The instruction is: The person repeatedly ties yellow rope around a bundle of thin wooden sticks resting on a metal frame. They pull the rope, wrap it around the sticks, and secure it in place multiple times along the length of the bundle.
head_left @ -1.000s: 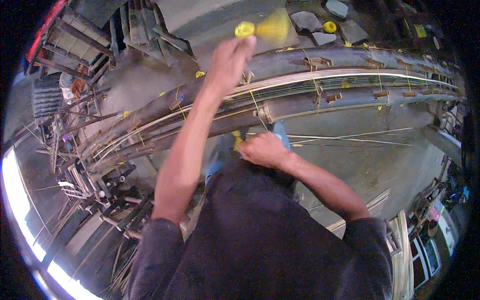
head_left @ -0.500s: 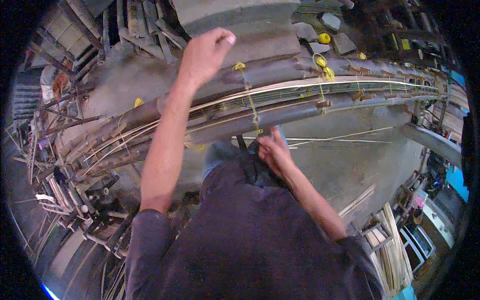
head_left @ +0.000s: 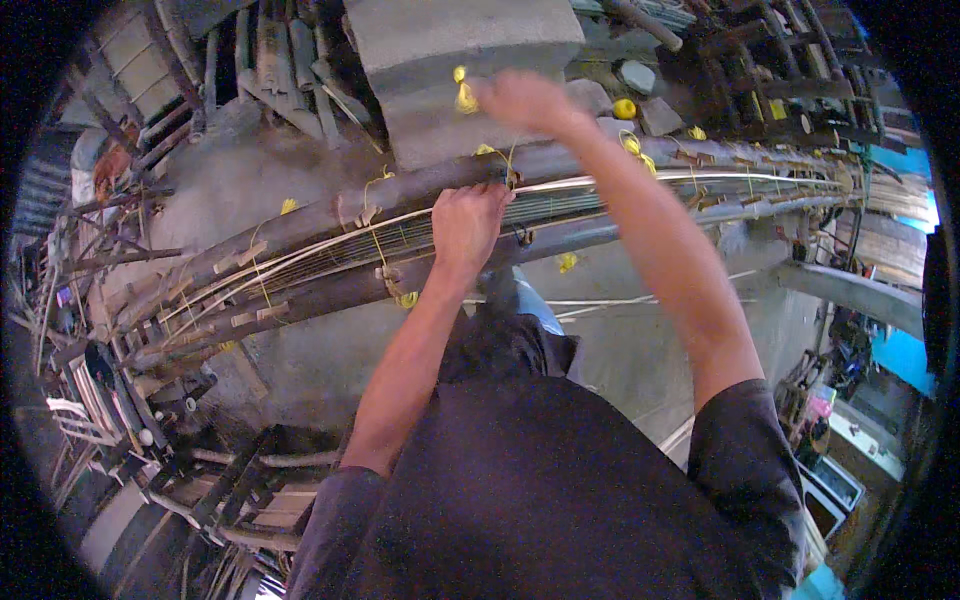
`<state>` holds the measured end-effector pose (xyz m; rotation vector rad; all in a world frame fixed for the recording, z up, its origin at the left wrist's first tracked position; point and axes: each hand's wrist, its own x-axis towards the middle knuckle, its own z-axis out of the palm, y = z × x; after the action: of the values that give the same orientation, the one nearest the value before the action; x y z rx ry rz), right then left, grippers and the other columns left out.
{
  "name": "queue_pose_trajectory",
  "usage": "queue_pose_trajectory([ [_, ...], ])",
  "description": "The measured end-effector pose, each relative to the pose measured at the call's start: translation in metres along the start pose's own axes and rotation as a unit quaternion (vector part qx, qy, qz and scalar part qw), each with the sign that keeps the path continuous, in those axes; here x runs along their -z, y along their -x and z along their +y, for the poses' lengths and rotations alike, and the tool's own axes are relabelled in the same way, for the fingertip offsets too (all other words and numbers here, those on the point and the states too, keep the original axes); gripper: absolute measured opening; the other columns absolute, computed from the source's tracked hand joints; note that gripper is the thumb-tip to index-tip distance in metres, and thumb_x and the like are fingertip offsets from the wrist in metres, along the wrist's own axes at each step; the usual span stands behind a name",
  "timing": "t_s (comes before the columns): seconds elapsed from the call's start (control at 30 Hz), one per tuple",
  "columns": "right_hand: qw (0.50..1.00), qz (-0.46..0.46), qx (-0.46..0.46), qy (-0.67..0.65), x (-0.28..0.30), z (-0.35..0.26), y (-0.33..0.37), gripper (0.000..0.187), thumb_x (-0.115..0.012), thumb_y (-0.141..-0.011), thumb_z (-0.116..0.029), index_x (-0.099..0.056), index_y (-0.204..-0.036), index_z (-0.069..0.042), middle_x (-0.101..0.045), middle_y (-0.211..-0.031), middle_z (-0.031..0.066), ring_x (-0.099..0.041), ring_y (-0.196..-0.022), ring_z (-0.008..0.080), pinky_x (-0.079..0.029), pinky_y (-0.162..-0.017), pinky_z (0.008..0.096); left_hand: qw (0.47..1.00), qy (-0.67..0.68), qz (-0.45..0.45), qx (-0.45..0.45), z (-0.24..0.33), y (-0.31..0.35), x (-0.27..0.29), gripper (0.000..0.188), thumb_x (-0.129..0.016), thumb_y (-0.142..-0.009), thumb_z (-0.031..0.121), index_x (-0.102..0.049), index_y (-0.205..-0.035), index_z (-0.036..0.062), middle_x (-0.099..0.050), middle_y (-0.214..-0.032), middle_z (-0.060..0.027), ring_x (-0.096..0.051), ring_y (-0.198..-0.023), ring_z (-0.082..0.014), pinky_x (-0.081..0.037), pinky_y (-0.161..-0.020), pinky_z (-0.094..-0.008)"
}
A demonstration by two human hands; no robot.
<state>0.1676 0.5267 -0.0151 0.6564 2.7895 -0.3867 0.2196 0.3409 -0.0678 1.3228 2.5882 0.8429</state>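
My left hand (head_left: 468, 225) is closed over a long pale strip (head_left: 400, 219), beside the far pole (head_left: 415, 180) of a long frame. Its fingertips press near a small dark fitting where yellow cord is tied. My right hand (head_left: 530, 102) is raised beyond the far pole, blurred by motion. At its fingertips hangs a small bundle of yellow cord (head_left: 463, 92), seemingly pinched; a thin line of cord rises from the pole below it. Several thin strips run lengthwise between the far pole and the near pole (head_left: 555, 237), with yellow ties and wooden pegs along them.
Pale slabs (head_left: 470, 60) lie past the frame, with stones and a yellow ball-like thing (head_left: 624, 109) to their right. Stacked poles (head_left: 285, 60) stand at far left. Wooden racks (head_left: 240, 480) are at lower left. A grey beam (head_left: 855, 297) juts in from the right.
My left hand has come down from above the far pole onto the strip. My right hand has moved from near my body up and across the frame, with yellow cord at its fingers.
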Motion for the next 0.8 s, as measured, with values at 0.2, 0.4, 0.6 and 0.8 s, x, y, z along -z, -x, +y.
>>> queue_pose_trajectory([
  [0.2, 0.942, 0.036, 0.137, -0.303, -0.03, 0.004, -0.016, 0.031, -0.053, -0.091, -0.031, -0.07, -0.091, -0.005, -0.07, -0.09, 0.0172, -0.068, -0.086, 0.0348, -0.051, -0.075, 0.0483, 0.999, -0.032, 0.022, 0.004, 0.004, 0.002, 0.01, 0.017, -0.063, -0.086, 0.027, -0.071, -0.089, 0.0121, -0.068, -0.076, -0.0118, -0.065, -0.071, -0.0317, -0.049, -0.066, -0.0442],
  [0.4, 0.981, 0.074, 0.138, -0.114, 0.009, 0.006, 0.013, 0.033, -0.058, -0.088, -0.035, -0.07, -0.093, -0.005, -0.07, -0.09, 0.0146, -0.067, -0.085, 0.0373, -0.05, -0.072, 0.0487, 1.0, -0.003, 0.009, 0.014, -0.004, 0.003, 0.008, 0.019, -0.06, -0.088, 0.025, -0.069, -0.087, 0.008, -0.067, -0.075, -0.0129, -0.063, -0.071, -0.034, -0.047, -0.066, -0.0445],
  [0.6, 0.886, -0.108, -0.004, -0.452, -0.051, 0.045, 0.013, 0.029, -0.057, -0.089, -0.032, -0.065, -0.081, -0.005, -0.064, -0.075, 0.0055, -0.06, -0.066, 0.017, -0.048, -0.06, 0.0342, 0.999, 0.003, 0.048, -0.026, 0.006, -0.004, 0.009, 0.015, -0.064, -0.085, 0.022, -0.065, -0.078, 0.0077, -0.066, -0.075, -0.0098, -0.064, -0.07, -0.028, -0.046, -0.064, -0.0415],
  [0.8, 0.693, 0.085, 0.05, -0.714, 0.017, -0.012, 0.023, 0.025, -0.045, -0.097, -0.024, -0.058, -0.084, -0.006, -0.057, -0.07, 0.0015, -0.054, -0.063, 0.0142, -0.043, -0.058, 0.0306, 0.999, 0.034, 0.032, -0.009, 0.004, -0.004, 0.008, 0.019, -0.061, -0.087, 0.025, -0.068, -0.087, 0.007, -0.068, -0.081, -0.0116, -0.064, -0.073, -0.0313, -0.048, -0.069, -0.0429],
])
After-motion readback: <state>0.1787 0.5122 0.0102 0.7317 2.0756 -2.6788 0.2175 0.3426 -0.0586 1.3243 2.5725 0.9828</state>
